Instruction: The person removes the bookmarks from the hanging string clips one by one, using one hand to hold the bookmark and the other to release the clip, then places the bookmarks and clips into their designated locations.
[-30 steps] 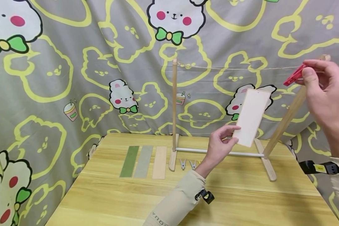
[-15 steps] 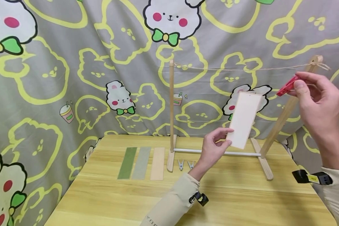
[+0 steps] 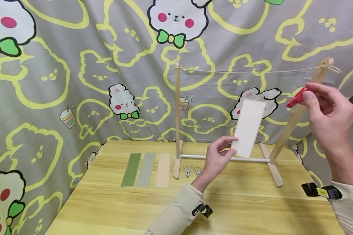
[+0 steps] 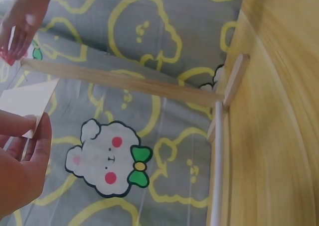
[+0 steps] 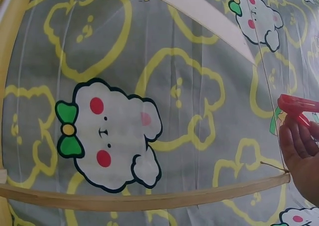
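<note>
My left hand [image 3: 219, 156] pinches a pale cream card [image 3: 248, 129] by its lower left edge. The card stands nearly upright, leaning a little right, with a tiny hole near its top. In the left wrist view, thumb and fingers grip the card [image 4: 30, 101]. My right hand [image 3: 330, 114] holds a red clothespin [image 3: 297, 97] between thumb and fingers, to the right of the card and below the string [image 3: 247, 71]. The right wrist view shows the red clothespin [image 5: 299, 106] beside the string. Card and clothespin are apart.
The string runs between a left wooden post [image 3: 177, 111] and a right wooden post [image 3: 297, 114], joined low by a white rod [image 3: 194, 156]. Green [image 3: 131, 169], grey [image 3: 146, 169] and peach [image 3: 163, 170] cards lie on the table [image 3: 106, 202]. Small grey clothespins [image 3: 187, 171] lie beside them.
The view has shifted slightly. My right hand has come down with the red clothespin, away from the string's height. The card in my left hand has moved a little left and down.
</note>
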`<state>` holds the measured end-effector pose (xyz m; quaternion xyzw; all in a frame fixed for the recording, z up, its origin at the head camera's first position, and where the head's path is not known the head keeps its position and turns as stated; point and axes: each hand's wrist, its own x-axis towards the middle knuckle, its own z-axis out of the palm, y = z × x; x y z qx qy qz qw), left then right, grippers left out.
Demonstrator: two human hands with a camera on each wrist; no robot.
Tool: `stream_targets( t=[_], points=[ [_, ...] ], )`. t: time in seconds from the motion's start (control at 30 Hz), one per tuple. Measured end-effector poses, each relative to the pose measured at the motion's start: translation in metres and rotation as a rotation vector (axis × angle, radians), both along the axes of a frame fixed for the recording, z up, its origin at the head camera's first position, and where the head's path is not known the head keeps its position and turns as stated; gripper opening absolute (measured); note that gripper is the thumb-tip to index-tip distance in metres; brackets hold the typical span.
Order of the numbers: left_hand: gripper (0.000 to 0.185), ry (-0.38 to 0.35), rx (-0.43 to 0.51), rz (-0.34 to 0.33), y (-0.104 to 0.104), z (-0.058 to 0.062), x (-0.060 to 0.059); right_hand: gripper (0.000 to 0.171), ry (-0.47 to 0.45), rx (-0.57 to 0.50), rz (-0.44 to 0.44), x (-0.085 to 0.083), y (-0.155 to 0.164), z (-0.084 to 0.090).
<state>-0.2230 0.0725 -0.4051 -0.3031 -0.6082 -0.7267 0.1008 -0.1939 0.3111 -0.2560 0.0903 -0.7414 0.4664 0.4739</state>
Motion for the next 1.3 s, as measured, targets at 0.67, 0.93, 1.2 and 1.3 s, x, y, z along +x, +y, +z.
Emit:
stream_targets(
  t=[0.67, 0.93, 1.2, 1.3],
  points=[
    [0.035, -0.033, -0.017, -0.017, -0.023, -0.008, 0.012, 0.029, 0.04, -0.002, 0.018, 0.009, -0.008, -0.026],
    [0.035, -0.023, 0.003, -0.02, -0.031, -0.012, 0.016, 0.029, 0.035, -0.046, 0.035, 0.01, -0.011, -0.04],
    [0.035, -0.051, 0.022, -0.032, -0.041, -0.016, 0.024, 0.027, 0.07, -0.1, 0.079, 0.008, -0.017, -0.059],
    [0.034, -0.059, 0.015, -0.027, -0.045, -0.018, 0.026, 0.028, 0.074, -0.101, 0.081, 0.008, -0.017, -0.061]
  ],
)
